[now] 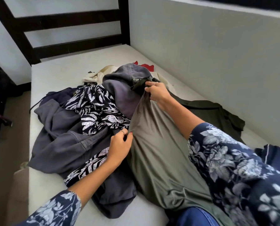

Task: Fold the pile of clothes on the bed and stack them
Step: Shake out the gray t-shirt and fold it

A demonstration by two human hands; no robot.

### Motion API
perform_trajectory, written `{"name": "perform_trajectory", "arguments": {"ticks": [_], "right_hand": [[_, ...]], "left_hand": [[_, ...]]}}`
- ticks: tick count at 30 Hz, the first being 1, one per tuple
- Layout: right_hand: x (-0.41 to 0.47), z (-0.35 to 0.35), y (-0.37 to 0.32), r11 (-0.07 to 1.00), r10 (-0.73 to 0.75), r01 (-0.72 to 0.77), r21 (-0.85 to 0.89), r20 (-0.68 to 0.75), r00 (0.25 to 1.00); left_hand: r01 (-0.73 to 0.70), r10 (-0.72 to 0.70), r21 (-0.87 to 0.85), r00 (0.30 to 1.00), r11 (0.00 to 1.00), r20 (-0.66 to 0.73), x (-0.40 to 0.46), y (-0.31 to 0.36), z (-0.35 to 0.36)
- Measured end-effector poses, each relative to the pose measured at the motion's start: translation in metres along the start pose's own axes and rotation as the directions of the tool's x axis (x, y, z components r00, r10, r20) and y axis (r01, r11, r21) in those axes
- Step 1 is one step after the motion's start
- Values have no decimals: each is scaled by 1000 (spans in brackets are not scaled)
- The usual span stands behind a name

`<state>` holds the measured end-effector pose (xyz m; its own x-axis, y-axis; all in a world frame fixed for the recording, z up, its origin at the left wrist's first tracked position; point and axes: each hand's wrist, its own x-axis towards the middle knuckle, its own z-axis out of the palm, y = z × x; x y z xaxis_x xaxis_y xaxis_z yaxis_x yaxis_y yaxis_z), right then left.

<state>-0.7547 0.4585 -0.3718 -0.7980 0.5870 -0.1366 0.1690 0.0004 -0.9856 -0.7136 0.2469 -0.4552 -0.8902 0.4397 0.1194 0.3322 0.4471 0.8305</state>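
Clothes pile [90, 111] heaped at bed [54, 75] centre, nothing folded yet.
Left hand [119, 146] pinches the olive garment [155, 152] edge at seven o'clock of the pile; right hand [157, 92] grips its far corner at three o'clock; no stack visible.

2 hands [119, 144] [157, 92], 1 olive garment [155, 152], 1 leaf-print garment [97, 110], 1 bed [54, 74]

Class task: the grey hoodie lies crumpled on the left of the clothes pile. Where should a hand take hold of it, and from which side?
Grip the grey hoodie at its ribbed hem band, the thick, firm edge facing the person, coming from the near left, probably with the left hand, since patterned fabric overlaps its far side.
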Motion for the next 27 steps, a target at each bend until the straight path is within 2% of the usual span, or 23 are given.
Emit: {"name": "perform_trajectory", "arguments": {"ticks": [3, 5, 6, 7, 9, 10, 12, 14, 16, 18, 19, 20, 22, 25, 27], "right_hand": [[3, 3, -4, 998, -51, 56, 24, -157, 986], [6, 2, -7, 997, -36, 51, 51, -252, 967], [6, 0, -8, 997, -14, 34, 67, -270, 963], [6, -2, -9, 996, 9, 15, 83, -274, 962], [7, -4, -11, 997, 42, -23, 79, -252, 967], [8, -5, -10, 997, 57, -44, 58, -234, 971], [11, -7, -7, 997, 79, -78, 16, -211, 974], [14, -12, -1, 989, 70, -96, -111, -218, 974], [13, -23, 3, 907, 3, -102, -409, -235, 972], [9, -35, 6, 768, -59, -108, -632, -237, 970], [7, -41, 7, 729, -67, -118, -674, -242, 968], [5, -47, 6, 732, -60, -129, -669, -252, 966], [9, -60, 4, 814, -44, -137, -565, -295, 954], [26, -80, 3, 972, 89, -166, -166, -394, 915], [27, -93, -1, 984, 166, -128, 121, -388, 907]], "left_hand": [[-222, 235, 213, 971, 951, -37, -1, -4, -6], [-344, 354, 184, 935, 921, -20, -5, 0, -8], [-346, 348, 92, 937, 934, -10, -8, 5, -7], [-291, 292, -41, 956, 956, 16, -12, 12, -5], [-61, 107, -290, 984, 955, 146, -21, 26, 2], [51, 32, -351, 974, 935, 226, -25, 29, 7], [173, -35, -347, 929, 922, 368, -31, 30, 15], [201, -68, -210, 857, 957, 511, -37, 27, 15], [142, -167, 93, 730, 986, 663, -41, 19, 12], [-51, -307, 431, 628, 901, 715, -43, 13, 7], [-146, -352, 532, 600, 834, 718, -43, 11, 4], [-208, -386, 588, 580, 782, 717, -43, 11, 1], [-266, -434, 641, 548, 720, 715, -41, 18, -7], [-376, -454, 686, 540, 623, 708, -39, 36, -23], [-440, -414, 682, 562, 584, 717, -42, 51, -29]]}}
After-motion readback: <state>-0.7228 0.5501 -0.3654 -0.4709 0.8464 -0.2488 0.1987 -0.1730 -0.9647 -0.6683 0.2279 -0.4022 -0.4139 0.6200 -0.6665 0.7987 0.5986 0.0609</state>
